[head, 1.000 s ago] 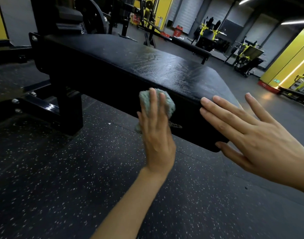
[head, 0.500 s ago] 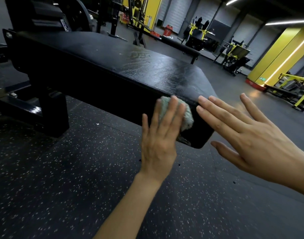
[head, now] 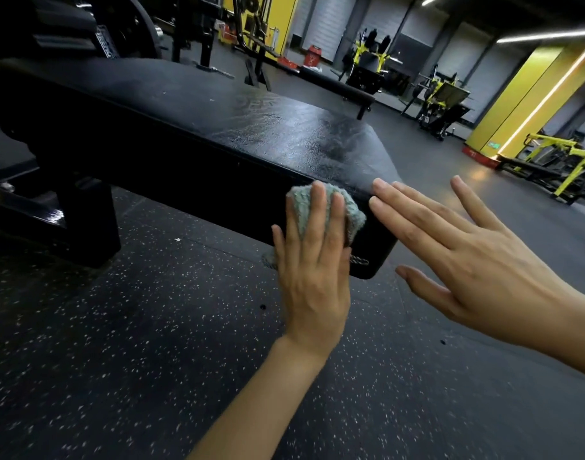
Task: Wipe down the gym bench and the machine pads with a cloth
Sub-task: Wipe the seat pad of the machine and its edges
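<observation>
A black padded gym bench (head: 238,127) runs from the upper left to the centre, its top streaked with damp wipe marks. My left hand (head: 314,273) presses a grey-green cloth (head: 352,210) flat against the bench's near side, close to its right end, with fingers straight. My right hand (head: 467,257) is spread with straight fingers just right of it; its fingertips reach the bench's end corner and it holds nothing.
Black speckled rubber floor (head: 135,360) lies below the bench. The bench's black steel leg and frame (head: 85,224) stand at the left. Another low bench (head: 337,84) and yellow machines (head: 443,94) stand far behind, with a yellow pillar (head: 523,94) at the right.
My left hand slid the cloth rightward along the bench's side towards its end, and now sits about where it was half a second ago. My right hand stayed at the end corner.
</observation>
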Action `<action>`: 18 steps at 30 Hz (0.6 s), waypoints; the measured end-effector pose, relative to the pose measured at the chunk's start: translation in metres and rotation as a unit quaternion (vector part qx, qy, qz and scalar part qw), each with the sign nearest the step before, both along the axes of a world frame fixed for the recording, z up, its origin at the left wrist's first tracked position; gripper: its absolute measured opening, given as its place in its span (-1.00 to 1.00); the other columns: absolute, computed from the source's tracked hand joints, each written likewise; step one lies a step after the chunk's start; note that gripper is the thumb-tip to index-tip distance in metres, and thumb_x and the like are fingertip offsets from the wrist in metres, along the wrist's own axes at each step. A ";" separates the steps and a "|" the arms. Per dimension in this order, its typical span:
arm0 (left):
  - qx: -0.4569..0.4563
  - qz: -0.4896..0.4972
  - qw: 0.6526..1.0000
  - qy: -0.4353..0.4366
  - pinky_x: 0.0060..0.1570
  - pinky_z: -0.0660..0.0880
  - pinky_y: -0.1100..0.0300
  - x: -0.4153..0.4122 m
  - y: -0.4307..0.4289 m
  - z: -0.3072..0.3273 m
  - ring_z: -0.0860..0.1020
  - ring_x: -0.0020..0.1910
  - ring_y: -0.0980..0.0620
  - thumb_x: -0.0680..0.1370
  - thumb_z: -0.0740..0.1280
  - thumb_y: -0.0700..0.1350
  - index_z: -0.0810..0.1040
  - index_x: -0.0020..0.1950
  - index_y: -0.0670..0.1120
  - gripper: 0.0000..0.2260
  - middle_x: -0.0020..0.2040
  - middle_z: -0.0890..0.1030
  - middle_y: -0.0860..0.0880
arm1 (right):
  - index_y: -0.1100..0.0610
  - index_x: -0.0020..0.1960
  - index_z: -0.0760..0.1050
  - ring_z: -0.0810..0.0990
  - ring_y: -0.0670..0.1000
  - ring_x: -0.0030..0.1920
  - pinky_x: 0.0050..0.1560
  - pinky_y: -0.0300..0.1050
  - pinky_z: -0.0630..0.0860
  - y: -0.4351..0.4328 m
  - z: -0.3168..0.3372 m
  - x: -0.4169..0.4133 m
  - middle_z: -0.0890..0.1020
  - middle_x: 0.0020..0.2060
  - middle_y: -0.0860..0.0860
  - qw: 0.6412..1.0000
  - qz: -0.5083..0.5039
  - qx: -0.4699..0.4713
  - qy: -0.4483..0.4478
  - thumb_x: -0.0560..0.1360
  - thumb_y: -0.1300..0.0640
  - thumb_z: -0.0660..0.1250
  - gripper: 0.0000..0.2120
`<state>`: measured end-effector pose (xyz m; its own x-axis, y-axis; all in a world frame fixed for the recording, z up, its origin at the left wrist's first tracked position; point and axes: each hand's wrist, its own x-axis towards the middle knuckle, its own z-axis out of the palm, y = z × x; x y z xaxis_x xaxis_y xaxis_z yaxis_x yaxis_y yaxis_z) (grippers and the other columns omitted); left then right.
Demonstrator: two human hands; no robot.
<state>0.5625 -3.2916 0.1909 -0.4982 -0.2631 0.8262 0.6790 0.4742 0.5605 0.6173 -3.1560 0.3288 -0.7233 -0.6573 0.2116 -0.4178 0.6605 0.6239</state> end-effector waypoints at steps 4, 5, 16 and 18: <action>-0.049 -0.012 0.999 0.010 0.57 -0.17 -0.01 0.013 0.025 -0.023 -0.09 0.62 -0.02 0.73 -0.04 -0.05 -0.18 0.63 0.09 -0.50 0.63 -0.18 0.16 | 0.12 0.62 0.01 0.09 0.00 0.59 0.50 0.32 0.10 0.002 0.000 0.003 0.06 0.61 0.00 1.000 -0.005 -0.005 -0.003 0.60 -0.06 0.08 -0.35; -0.057 -0.007 0.998 0.013 0.58 -0.17 -0.01 0.013 0.028 -0.027 -0.10 0.62 -0.02 0.72 0.01 -0.09 -0.17 0.63 0.08 -0.47 0.63 -0.18 0.15 | 0.12 0.62 0.01 0.08 0.00 0.59 0.51 0.31 0.10 0.003 0.000 0.003 0.05 0.61 0.01 1.000 -0.006 -0.005 -0.004 0.61 -0.06 0.08 -0.35; 0.048 0.030 0.998 -0.001 0.57 -0.18 -0.09 -0.023 -0.036 0.008 -0.07 0.60 0.01 0.66 0.11 -0.31 0.08 0.60 -0.09 -0.48 0.62 0.04 -0.04 | 0.12 0.62 0.00 0.08 -0.01 0.59 0.51 0.29 0.08 0.002 -0.002 0.003 0.06 0.61 0.00 1.000 -0.003 -0.021 -0.014 0.61 -0.06 0.08 -0.35; 0.077 0.045 0.996 -0.008 0.56 -0.18 -0.10 -0.033 -0.057 0.014 -0.01 0.59 -0.06 0.69 0.03 -0.22 0.20 0.56 -0.18 -0.59 0.58 0.12 -0.14 | 0.12 0.62 0.01 0.09 0.00 0.59 0.50 0.31 0.11 0.001 -0.003 0.003 0.07 0.61 0.00 1.000 -0.002 -0.027 -0.014 0.61 -0.06 0.08 -0.35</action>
